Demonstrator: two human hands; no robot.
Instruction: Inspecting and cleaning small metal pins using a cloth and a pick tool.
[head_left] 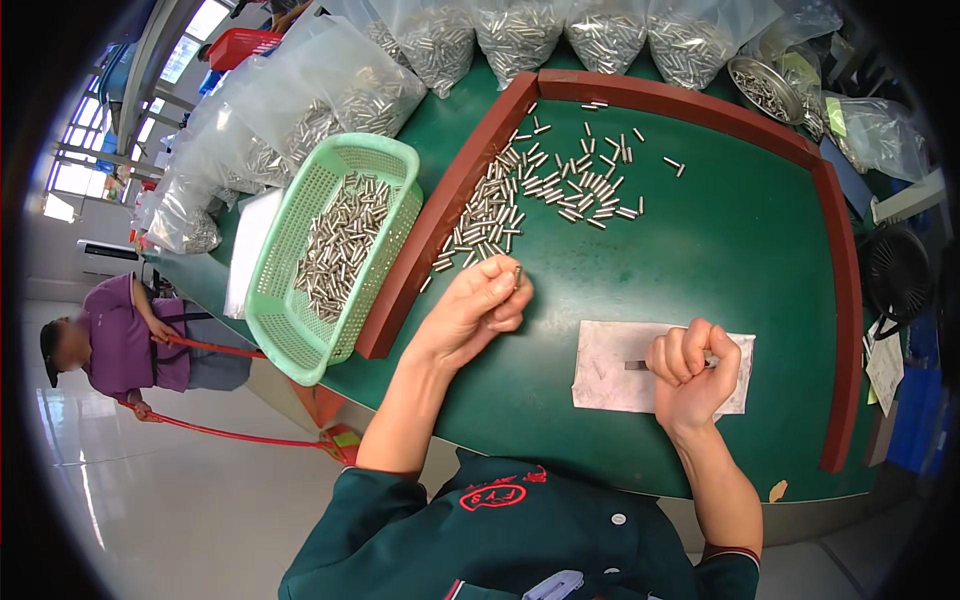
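Between the thumb and fingers of my left hand [475, 308] is a small metal pin [518, 277], its end showing past the fingertips. My right hand [693, 365] is closed around a thin tool with a flat dark end [635, 366]; its kind is not clear, as the fist hides most of it. Under the right hand lies a pale, smudged sheet [605, 385]. Many loose silvery pins [490, 205] are spread over the green tabletop [720, 255], just beyond my left hand. A light green plastic basket [270, 290] to the left holds more such pins [345, 245].
Dark red wooden rails [838, 300] border the work area at left, back and right. Clear bags of pins [515, 40] line the back and left. A metal bowl [765, 90] and black fan [895, 272] stand at right. Another person [135, 335] holds red handles at left.
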